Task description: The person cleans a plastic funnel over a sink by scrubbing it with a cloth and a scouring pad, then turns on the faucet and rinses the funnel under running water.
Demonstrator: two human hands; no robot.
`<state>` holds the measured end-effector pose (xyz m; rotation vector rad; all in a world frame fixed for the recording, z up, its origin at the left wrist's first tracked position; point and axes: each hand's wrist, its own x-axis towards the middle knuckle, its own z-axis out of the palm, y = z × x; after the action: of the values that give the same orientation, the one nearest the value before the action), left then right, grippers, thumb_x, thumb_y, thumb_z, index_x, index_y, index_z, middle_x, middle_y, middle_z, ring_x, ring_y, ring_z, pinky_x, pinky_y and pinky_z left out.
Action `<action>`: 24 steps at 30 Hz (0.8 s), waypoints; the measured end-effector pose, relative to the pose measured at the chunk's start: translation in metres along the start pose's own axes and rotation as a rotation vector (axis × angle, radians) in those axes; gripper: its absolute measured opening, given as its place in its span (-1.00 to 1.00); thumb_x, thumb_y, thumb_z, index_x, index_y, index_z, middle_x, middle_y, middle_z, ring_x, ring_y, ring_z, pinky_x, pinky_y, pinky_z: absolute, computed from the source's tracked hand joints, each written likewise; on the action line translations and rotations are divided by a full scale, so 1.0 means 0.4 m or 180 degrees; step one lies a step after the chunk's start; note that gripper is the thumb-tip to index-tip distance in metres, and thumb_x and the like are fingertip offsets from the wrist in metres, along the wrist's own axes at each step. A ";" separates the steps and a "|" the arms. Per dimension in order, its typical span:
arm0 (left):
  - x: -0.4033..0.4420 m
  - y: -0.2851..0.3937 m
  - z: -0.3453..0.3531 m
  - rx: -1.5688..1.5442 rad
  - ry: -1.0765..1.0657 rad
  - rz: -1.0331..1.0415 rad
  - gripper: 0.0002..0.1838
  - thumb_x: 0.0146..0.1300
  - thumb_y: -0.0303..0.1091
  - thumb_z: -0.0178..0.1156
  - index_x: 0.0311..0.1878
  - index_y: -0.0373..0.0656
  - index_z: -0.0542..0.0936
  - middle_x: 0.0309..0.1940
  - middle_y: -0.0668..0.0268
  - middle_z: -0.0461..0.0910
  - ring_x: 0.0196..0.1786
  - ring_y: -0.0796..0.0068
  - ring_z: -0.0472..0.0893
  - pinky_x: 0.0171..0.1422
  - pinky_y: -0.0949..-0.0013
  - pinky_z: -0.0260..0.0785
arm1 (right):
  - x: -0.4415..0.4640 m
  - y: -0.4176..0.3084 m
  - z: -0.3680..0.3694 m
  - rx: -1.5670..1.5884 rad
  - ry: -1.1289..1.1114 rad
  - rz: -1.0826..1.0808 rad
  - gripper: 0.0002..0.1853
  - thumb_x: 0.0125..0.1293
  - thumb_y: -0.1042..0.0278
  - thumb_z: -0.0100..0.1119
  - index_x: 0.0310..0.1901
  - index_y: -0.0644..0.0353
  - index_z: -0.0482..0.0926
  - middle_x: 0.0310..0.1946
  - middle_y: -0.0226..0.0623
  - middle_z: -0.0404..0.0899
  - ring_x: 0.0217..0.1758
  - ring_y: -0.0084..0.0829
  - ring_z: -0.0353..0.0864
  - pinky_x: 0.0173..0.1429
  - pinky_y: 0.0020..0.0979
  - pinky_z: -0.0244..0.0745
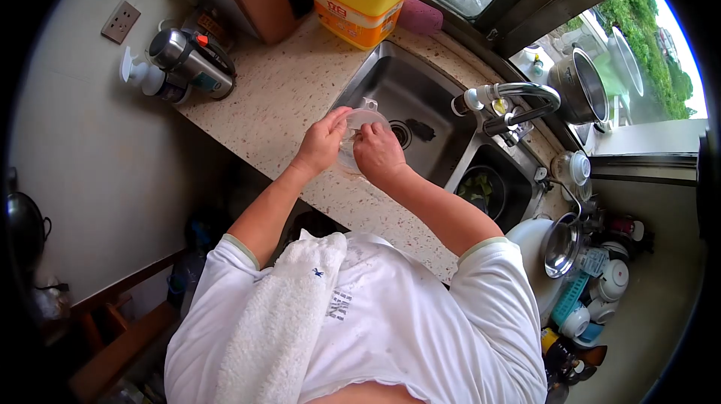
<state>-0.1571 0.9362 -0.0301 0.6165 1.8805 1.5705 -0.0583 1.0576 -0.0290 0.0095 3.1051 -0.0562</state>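
Note:
Over the near left edge of the steel sink [447, 100], my left hand [323, 140] grips the rim of a clear plastic container [365, 116]. My right hand [378, 150] has its fingers bent at the container's opening, on its right side. Whether those fingers pinch anything is too small to tell. The container is tilted, and my hands cover much of it. Beyond it, the drain [400, 134] shows with a dark object [420, 131] beside it.
A yellow jug [359, 0] stands behind the sink, and a steel flask [197, 64] at the left. The faucet [526, 96] arches at the right. Greens lie in a dark bowl [492, 179] in the second basin. Stacked dishes [612, 280] stand at the far right.

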 end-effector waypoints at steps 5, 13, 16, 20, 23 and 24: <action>0.016 -0.030 0.044 0.0264 0.0194 0.0403 -0.63 0.46 -0.31 -0.06 0.22 -0.29 0.44 0.09 0.24 0.54 0.08 0.49 0.52 0.09 0.44 0.42 | -0.014 -0.009 0.021 0.2588 -0.0414 0.0479 -0.81 0.14 0.45 0.08 -0.22 0.26 0.61 -0.12 -0.15 0.52 -0.01 -0.13 0.52 0.04 -0.21 0.44; 0.033 0.041 -0.015 0.0456 -0.0033 -0.0067 -0.65 0.39 -0.34 -0.02 0.11 -0.35 0.50 -0.01 0.11 0.61 0.06 0.40 0.57 0.16 0.39 0.38 | -0.089 -0.013 -0.012 0.1036 0.0538 -0.0648 -0.73 0.12 0.37 0.12 -0.12 0.21 0.53 -0.25 -0.30 0.48 -0.06 -0.29 0.44 0.07 -0.27 0.34; 0.065 0.085 -0.038 0.0317 -0.0563 -0.0548 -0.61 0.36 -0.27 0.05 0.14 -0.32 0.51 -0.12 0.28 0.56 -0.11 0.56 0.49 -0.11 0.51 0.41 | -0.100 0.029 0.002 0.0781 0.0516 -0.0841 -0.73 0.10 0.40 0.06 -0.13 0.21 0.54 -0.26 -0.31 0.48 -0.07 -0.28 0.44 0.07 -0.26 0.32; 0.063 0.104 -0.026 -0.0686 -0.0584 -0.0552 -0.31 0.28 -0.18 0.22 0.36 -0.31 0.23 0.16 0.18 0.42 0.16 0.42 0.43 0.18 0.42 0.33 | -0.065 0.006 -0.014 0.1437 0.1249 -0.0191 -0.75 0.02 0.52 0.13 -0.20 0.19 0.57 -0.23 -0.27 0.50 -0.08 -0.23 0.45 0.05 -0.21 0.32; 0.027 0.022 0.018 -0.0890 -0.0246 0.0279 -0.07 0.21 -0.13 0.31 0.45 -0.32 -0.02 0.33 0.11 0.24 0.34 0.34 0.29 0.37 0.33 0.17 | 0.000 -0.026 -0.043 0.2524 0.1746 0.0492 -0.75 0.08 0.60 0.19 -0.15 0.21 0.58 -0.24 -0.19 0.50 -0.11 -0.14 0.50 -0.02 -0.23 0.42; 0.022 0.006 0.029 -0.0827 -0.0152 0.0572 0.01 0.19 -0.11 0.34 0.47 -0.32 -0.10 0.38 0.09 0.17 0.39 0.32 0.24 0.42 0.31 0.11 | 0.020 -0.045 -0.044 0.2902 0.1961 0.0680 -0.77 0.12 0.59 0.19 -0.15 0.22 0.58 -0.25 -0.17 0.51 -0.12 -0.14 0.50 -0.03 -0.25 0.43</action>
<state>-0.1553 0.9506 -0.0304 0.7138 1.5873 1.8600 -0.0672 1.0405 -0.0112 0.4502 3.2502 -1.7130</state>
